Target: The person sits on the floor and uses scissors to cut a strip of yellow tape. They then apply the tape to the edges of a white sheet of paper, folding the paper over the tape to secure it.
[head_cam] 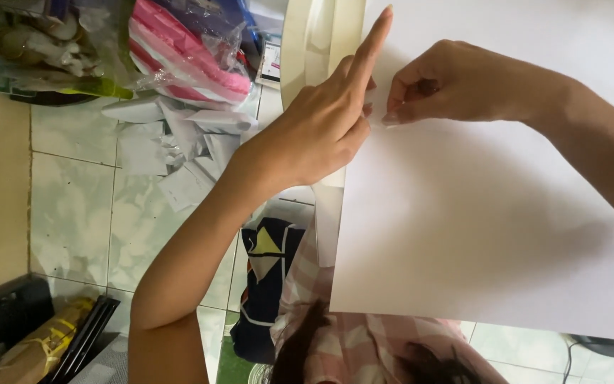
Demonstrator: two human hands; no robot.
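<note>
Paper: large white sheet (477, 213) held up in front of the person, above the tiled floor (72, 206).
Left hand (321, 121): at the sheet's left edge, index finger straight, other fingers curled.
Right hand (456, 82): fingertips pinched together on the sheet near that edge.
Risk: the pinch looks light; the sheet could slip, crease or tear there.
Below: paper scraps (172, 149) litter the floor.

Pale tiled floor (72, 213) carries scattered white paper scraps (172, 142) and plastic bags (186, 50) of pink stuff.
</note>
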